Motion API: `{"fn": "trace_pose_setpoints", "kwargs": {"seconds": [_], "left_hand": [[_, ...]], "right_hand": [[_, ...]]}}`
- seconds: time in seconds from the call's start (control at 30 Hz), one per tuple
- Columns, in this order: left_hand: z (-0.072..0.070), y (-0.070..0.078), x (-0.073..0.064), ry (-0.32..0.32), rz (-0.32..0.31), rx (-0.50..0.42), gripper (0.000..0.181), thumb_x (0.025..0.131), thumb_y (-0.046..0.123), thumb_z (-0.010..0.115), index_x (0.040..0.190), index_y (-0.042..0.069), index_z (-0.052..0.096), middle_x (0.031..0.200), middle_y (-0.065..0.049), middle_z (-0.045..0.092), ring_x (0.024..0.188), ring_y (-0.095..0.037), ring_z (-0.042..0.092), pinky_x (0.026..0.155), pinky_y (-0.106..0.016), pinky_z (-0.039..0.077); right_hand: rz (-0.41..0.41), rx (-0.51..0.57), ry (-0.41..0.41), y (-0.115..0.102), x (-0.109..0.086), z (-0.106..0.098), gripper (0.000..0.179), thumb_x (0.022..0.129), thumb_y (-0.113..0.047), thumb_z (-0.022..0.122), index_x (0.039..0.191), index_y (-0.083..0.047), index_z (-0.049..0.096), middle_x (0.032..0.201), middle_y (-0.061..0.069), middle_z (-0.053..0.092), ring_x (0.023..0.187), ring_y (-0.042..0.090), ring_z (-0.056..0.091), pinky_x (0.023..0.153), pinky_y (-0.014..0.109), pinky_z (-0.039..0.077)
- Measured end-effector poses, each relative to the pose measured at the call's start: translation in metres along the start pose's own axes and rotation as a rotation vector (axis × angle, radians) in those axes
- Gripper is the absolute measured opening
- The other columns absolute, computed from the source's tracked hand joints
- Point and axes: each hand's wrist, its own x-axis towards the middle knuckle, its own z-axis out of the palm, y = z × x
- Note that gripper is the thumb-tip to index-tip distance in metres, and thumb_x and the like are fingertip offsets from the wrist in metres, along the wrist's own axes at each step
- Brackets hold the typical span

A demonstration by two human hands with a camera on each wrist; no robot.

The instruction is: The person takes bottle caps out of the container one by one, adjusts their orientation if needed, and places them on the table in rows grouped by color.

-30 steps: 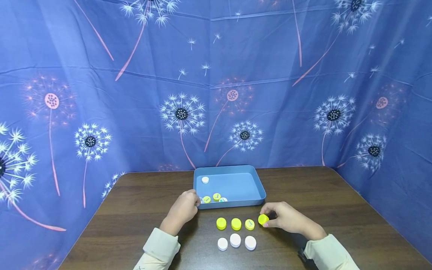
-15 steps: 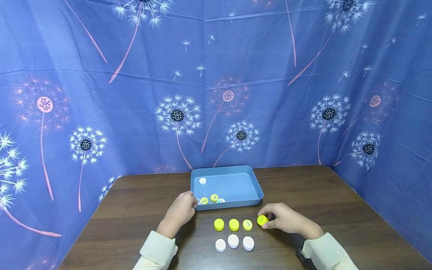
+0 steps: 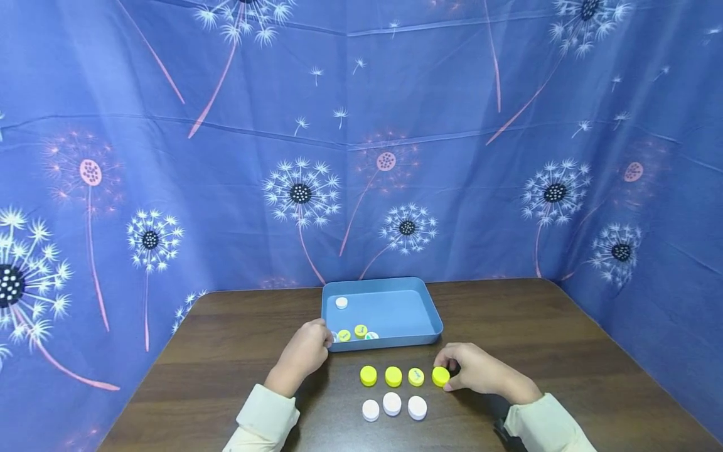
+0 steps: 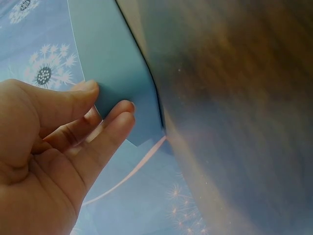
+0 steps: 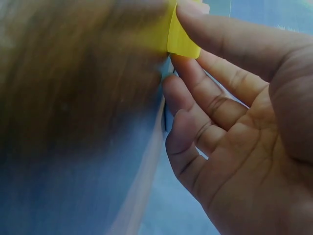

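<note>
My left hand [image 3: 302, 353] pinches the near left corner of a blue tray [image 3: 384, 342], thumb on one side of the wall and fingers on the other, as the left wrist view shows. With thumb and fingers, my right hand [image 3: 480, 370] holds a yellow bottle cap [image 3: 440, 376] on the table at the right end of a row. In the right wrist view the thumb lies against the side of this yellow cap [image 5: 185, 36]. Left of it stand three more yellow caps, the nearest a yellow cap with a blue mark [image 3: 416, 376].
Nearer to me lies a row of three white caps, with a white cap [image 3: 391, 403] in the middle. Inside the tray are a white cap [image 3: 341, 302] and several others along its near wall. A patterned blue cloth [image 3: 361, 157] hangs behind the wooden table [image 3: 226, 351].
The yellow cap in my right hand has gone from tilted to flat on the table, slightly nearer to me, in line with the other yellow caps. My left hand keeps its hold on the tray.
</note>
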Motion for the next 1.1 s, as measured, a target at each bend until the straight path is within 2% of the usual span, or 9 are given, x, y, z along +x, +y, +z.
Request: {"fn": "trace_pose_setpoints", "kwargs": {"seconds": [0.4,0.7,0.87,1.1], "left_hand": [[-0.0007,-0.0016,0.0010,-0.016,-0.001,-0.016,0.033,0.071,-0.022,0.054,0.061,0.009,0.059,0.070,0.005,0.037,0.067,-0.010,0.038,0.057,-0.023,0.034],[-0.0013,-0.0040,0.0015,-0.021,0.002,-0.026,0.035,0.070,-0.022,0.052,0.056,0.010,0.052,0.069,0.005,0.033,0.064,-0.009,0.034,0.055,-0.023,0.028],[-0.0014,-0.0058,0.0011,-0.021,-0.015,-0.016,0.033,0.071,-0.021,0.054,0.059,0.008,0.058,0.069,0.005,0.035,0.064,-0.010,0.035,0.055,-0.023,0.031],[-0.0018,-0.0027,0.0040,-0.045,-0.026,-0.015,0.027,0.076,-0.018,0.058,0.069,0.005,0.070,0.070,0.005,0.044,0.067,-0.009,0.041,0.059,-0.024,0.041]], "right_hand": [[-0.011,-0.020,0.014,0.0025,0.0017,0.0026,0.031,0.070,-0.013,0.087,0.094,-0.022,0.070,0.088,-0.014,0.059,0.081,0.007,0.054,0.071,0.027,0.047],[0.006,0.004,0.010,0.0016,0.0026,0.0045,0.030,0.071,-0.012,0.087,0.094,-0.022,0.070,0.088,-0.013,0.060,0.082,0.009,0.054,0.071,0.027,0.047],[0.007,0.006,0.001,-0.0013,0.0047,0.0034,0.030,0.072,-0.012,0.087,0.094,-0.022,0.069,0.089,-0.013,0.060,0.082,0.010,0.055,0.072,0.029,0.047],[0.026,-0.005,0.007,-0.0014,0.0015,0.0009,0.030,0.071,-0.011,0.087,0.094,-0.022,0.069,0.088,-0.013,0.059,0.082,0.010,0.054,0.072,0.028,0.047]]}}
